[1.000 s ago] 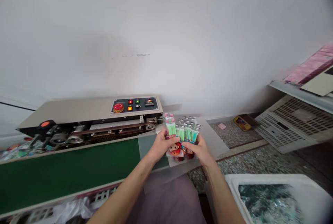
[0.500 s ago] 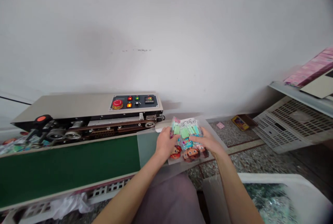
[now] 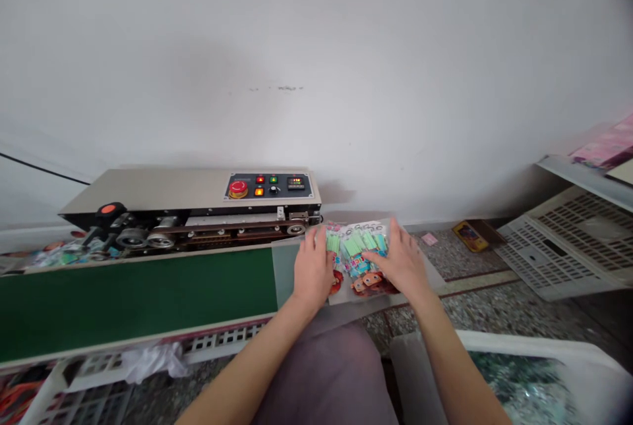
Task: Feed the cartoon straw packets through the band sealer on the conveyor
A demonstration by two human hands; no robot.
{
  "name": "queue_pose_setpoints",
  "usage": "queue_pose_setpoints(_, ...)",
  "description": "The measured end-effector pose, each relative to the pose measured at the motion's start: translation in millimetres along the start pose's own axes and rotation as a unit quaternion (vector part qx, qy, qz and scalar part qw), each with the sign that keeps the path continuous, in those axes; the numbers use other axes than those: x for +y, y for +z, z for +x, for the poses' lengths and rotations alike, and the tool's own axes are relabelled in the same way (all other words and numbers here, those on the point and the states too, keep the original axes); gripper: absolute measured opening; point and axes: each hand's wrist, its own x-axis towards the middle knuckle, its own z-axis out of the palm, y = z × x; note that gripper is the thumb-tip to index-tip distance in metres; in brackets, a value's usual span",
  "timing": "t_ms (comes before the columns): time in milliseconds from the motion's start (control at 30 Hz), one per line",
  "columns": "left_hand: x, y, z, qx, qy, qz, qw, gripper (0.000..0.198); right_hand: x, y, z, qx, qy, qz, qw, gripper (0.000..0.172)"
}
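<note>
Clear plastic packets (image 3: 363, 263) lie side by side, overlapping, on a translucent sheet at the end of a green conveyor belt (image 3: 148, 300). Light green strips, metal rings and cartoon faces with brown or red hair show through them. My left hand (image 3: 312, 270) rests over the left packet with its fingers stretched forward, covering part of it. On the other side, my right hand (image 3: 404, 263) is spread along the packets' right edge, its thumb lying across their front. Both hands touch the packets.
Behind the belt stands a sealing machine (image 3: 198, 191) with lit buttons and a red stop knob. A white tub (image 3: 539, 339) of glittery green pieces is at lower right. Grey plastic crates (image 3: 558, 247) and a small open box (image 3: 472, 235) stand farther right, near the wall.
My fingers have straightened and spread out, and my right hand has shifted outward to the packets' right edge. The packets lie flatter and more evenly. The view has turned slightly left.
</note>
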Motion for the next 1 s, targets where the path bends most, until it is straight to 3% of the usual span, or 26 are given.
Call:
queue_pose_setpoints(133,-23.9,-4.9,-13.4,-0.056,0.141,0.073,0.986,0.045,-11.3,-1.4,-5.6,0.031,-0.091,-0.070,0.993,0.064)
queue_pose_setpoints(233,-39.7,-8.3,-18.0,-0.087,0.181,0.053,0.978,0.051,-26.5,2.8,-12.2,0.018,-0.196,-0.056,0.979,0.052)
queue_pose_setpoints(367,-38.0,-9.9,-14.4,-0.061,0.128,-0.001,0.990,0.057,-46.5,13.6,-19.8,-0.057,-0.288,-0.032,0.955,0.052)
queue_pose_setpoints(533,-21.6,-9.4,-1.2,-0.059,0.036,-0.080,0.994,0.058,-46.6,24.8,-22.7,-0.044,-0.261,-0.054,0.963,0.055)
queue_pose_setpoints(733,-16.7,-8.1,2.9,-0.055,-0.015,-0.156,0.986,0.057,-43.7,19.4,-22.2,-0.057,-0.247,-0.068,0.965,0.055)
queue_pose_setpoints(833,-15.4,-14.4,0.7,-0.056,-0.026,-0.123,0.990,0.056,-47.4,16.5,-20.6,-0.070,-0.249,-0.085,0.962,0.052)
queue_pose_setpoints(1000,-14.7,-26.8,-3.9,-0.080,-0.044,0.032,0.995,0.046,-52.9,20.7,-20.7,-0.055,-0.236,-0.093,0.966,0.053)
